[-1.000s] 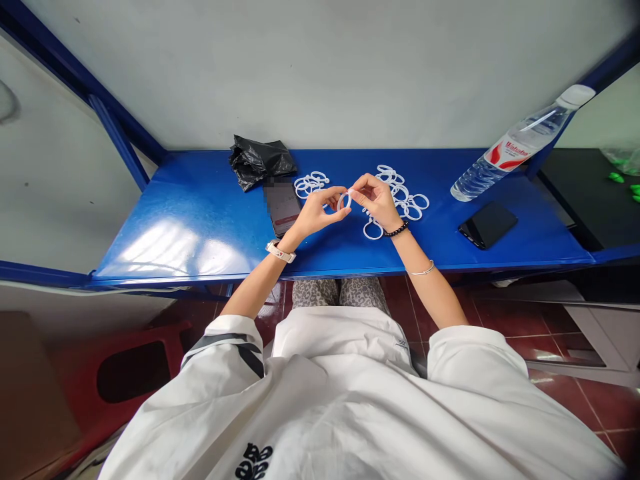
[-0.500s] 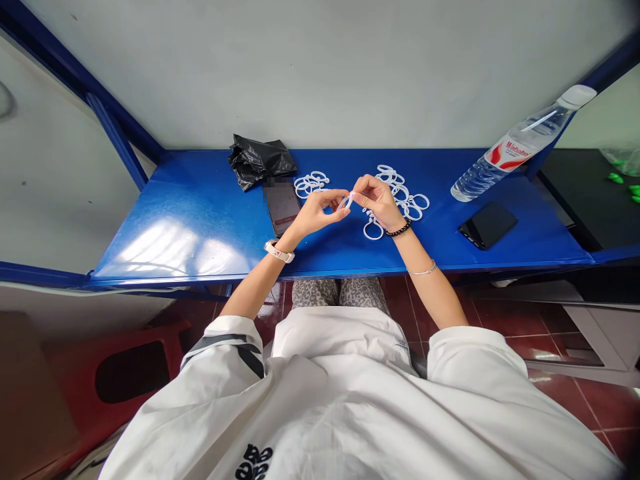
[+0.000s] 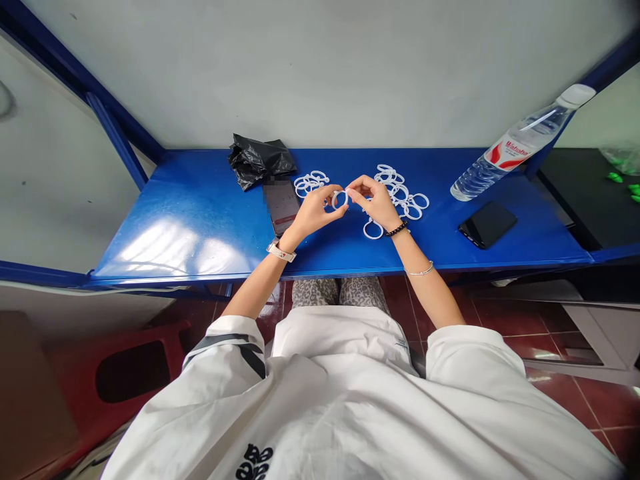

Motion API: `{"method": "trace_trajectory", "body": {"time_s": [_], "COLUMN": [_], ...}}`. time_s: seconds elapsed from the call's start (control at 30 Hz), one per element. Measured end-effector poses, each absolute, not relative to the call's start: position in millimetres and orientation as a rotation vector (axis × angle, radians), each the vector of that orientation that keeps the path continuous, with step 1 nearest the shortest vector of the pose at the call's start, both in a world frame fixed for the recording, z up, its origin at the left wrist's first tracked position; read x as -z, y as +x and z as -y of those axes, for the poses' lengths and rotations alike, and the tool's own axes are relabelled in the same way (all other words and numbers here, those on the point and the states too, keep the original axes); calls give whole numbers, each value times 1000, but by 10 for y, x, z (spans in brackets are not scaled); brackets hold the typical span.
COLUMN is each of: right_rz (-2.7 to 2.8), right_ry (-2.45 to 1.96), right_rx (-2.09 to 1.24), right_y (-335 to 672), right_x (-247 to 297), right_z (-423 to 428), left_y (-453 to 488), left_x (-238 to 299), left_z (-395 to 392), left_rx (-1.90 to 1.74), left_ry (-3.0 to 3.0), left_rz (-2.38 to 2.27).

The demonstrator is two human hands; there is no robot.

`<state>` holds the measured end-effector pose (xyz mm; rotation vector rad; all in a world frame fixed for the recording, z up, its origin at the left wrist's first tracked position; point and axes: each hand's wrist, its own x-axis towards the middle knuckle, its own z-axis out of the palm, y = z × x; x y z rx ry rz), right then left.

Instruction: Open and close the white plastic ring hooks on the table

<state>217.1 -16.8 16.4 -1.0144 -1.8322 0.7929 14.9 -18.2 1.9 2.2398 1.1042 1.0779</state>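
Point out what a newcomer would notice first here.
Probably the white ring held between the left fingers and right fingers, over the blue table. The cluster of rings by the right fingers likely comes next, then the tall bottle toward the table's right end.

Pretty basic room tbh, just a plain greyish-white wall [image 3: 320, 73] along the back edge of a shiny blue table [image 3: 210, 193], bright glare [image 3: 165, 247] near its front left corner, dark red tiled floor [image 3: 525, 317] below and a red stool [image 3: 177, 343] beneath that corner.

Thin white ring [image 3: 334, 201] held between hands [image 3: 315, 215], opening visible; smaller ring cluster [image 3: 311, 185] left, larger cluster [image 3: 394, 186] right.
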Motion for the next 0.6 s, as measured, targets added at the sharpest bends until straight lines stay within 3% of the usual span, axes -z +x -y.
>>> {"method": "trace_trajectory", "body": {"time_s": [0.33, 0.6], "right_rz": [1864, 2123], "right_ry": [-1319, -1507], "right_rx": [-317, -253], "right_y": [2434, 2422], "right_x": [-116, -213], "right_z": [13, 110], "left_y": [82, 102], "left_x": [117, 67], "left_z": [87, 121], "left_rx": [-816, -697], "left_ry": [2492, 2485], "left_rz": [-1551, -1639]}}
